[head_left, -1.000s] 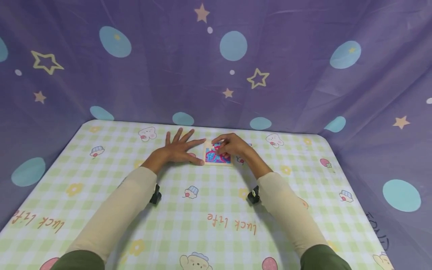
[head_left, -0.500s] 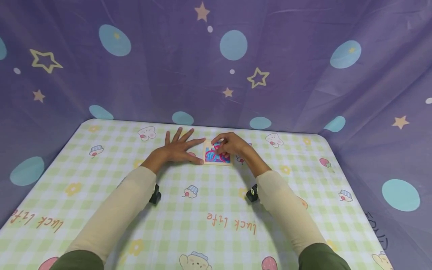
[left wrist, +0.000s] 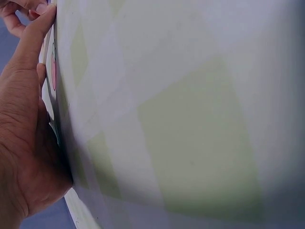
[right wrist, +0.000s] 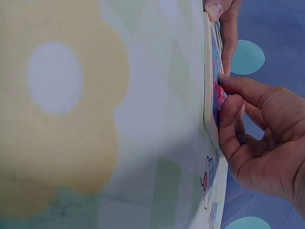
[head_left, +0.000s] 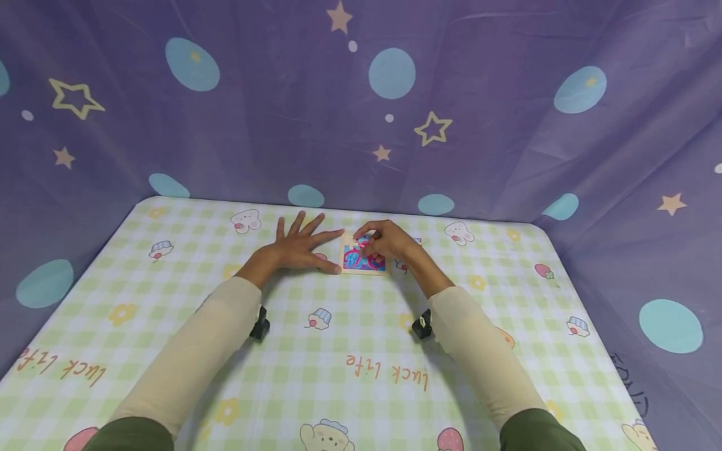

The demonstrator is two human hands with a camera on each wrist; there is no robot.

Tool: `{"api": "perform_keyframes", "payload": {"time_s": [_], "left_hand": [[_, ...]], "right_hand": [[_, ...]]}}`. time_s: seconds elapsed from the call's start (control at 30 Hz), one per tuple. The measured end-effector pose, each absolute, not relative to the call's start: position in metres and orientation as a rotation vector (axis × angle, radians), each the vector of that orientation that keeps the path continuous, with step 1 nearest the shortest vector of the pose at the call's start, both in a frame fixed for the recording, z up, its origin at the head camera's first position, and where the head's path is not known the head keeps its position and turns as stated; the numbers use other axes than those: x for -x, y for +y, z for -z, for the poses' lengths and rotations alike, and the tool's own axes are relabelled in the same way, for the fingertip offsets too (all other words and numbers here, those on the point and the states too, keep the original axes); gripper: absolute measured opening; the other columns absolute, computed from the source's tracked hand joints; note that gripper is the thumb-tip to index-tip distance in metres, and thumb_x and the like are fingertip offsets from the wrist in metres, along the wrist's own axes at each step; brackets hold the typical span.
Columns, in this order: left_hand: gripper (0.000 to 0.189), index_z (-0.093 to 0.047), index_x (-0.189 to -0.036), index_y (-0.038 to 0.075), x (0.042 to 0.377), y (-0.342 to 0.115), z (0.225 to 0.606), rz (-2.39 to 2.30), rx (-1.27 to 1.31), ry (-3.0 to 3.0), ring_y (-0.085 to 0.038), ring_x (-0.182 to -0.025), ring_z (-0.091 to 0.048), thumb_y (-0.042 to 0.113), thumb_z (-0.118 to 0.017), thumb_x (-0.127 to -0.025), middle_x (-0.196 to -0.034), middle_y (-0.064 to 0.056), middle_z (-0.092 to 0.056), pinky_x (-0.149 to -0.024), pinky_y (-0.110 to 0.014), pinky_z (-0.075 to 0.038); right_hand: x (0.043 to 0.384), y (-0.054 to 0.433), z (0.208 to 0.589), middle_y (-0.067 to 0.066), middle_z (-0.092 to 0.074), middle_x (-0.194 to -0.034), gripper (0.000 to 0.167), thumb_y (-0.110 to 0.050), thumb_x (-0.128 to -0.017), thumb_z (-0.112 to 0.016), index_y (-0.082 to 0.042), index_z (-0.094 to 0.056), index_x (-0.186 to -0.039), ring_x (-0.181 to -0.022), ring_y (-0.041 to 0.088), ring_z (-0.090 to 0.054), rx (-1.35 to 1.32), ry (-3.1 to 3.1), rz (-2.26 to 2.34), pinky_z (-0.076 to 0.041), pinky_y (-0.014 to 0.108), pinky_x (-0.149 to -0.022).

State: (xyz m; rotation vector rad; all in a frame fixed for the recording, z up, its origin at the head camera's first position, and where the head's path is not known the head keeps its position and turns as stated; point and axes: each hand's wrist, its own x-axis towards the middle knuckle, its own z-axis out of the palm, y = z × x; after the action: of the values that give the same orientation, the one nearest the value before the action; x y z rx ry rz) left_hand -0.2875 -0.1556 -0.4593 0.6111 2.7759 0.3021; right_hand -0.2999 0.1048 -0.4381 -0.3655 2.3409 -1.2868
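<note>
A small jigsaw puzzle (head_left: 355, 260) in a pale wooden frame lies flat near the far middle of the table, with blue, pink and purple pieces in it. My left hand (head_left: 293, 250) lies with fingers spread, its thumb and index fingertip at the frame's left edge. Over the puzzle's upper right part, my right hand (head_left: 389, 241) pinches a pink and blue puzzle piece (right wrist: 222, 93) between thumb and fingers, close over the board. Bare wood shows at the puzzle's upper left corner. The right hand hides part of the board in the head view.
A checkered tablecloth (head_left: 304, 369) with cartoon prints covers the table. Beyond its far edge hangs a purple curtain (head_left: 254, 125) with stars and dots. A dark wrist camera (head_left: 259, 324) sits on each forearm.
The puzzle piece in the right fingers has shifted and turned slightly, with more blue now showing by the fingertips. The left hand has stayed at the frame's edge.
</note>
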Motion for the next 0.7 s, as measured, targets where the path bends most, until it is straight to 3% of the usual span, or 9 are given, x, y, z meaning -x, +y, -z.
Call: {"api": "perform_keyframes", "payload": {"time_s": [0.37, 0.7], "left_hand": [[0.097, -0.017, -0.152, 0.057, 0.2857, -0.1556, 0.4579, -0.309, -0.614, 2.77, -0.039, -0.147, 0.021, 0.094, -0.048, -0.068, -0.166, 0.002, 0.009, -0.105, -0.072, 0.017], [0.097, -0.018, -0.153, 0.054, 0.2855, -0.1553, 0.4561, -0.319, -0.619, 2.769, -0.04, -0.147, 0.021, 0.092, -0.05, -0.07, -0.166, 0.001, 0.009, -0.104, -0.072, 0.018]], "right_hand": [[0.298, 0.1062, 0.4437, 0.012, -0.062, -0.071, 0.039, -0.003, -0.082, -0.081, -0.011, -0.072, -0.119, -0.056, 0.02, -0.061, 0.351, 2.354, 1.35, -0.055, 0.031, -0.056], [0.2964, 0.1082, 0.4441, 0.011, -0.061, -0.071, 0.047, -0.004, -0.079, -0.083, -0.011, -0.068, -0.123, -0.061, 0.025, -0.066, 0.28, 2.367, 1.383, -0.058, 0.037, -0.062]]}}
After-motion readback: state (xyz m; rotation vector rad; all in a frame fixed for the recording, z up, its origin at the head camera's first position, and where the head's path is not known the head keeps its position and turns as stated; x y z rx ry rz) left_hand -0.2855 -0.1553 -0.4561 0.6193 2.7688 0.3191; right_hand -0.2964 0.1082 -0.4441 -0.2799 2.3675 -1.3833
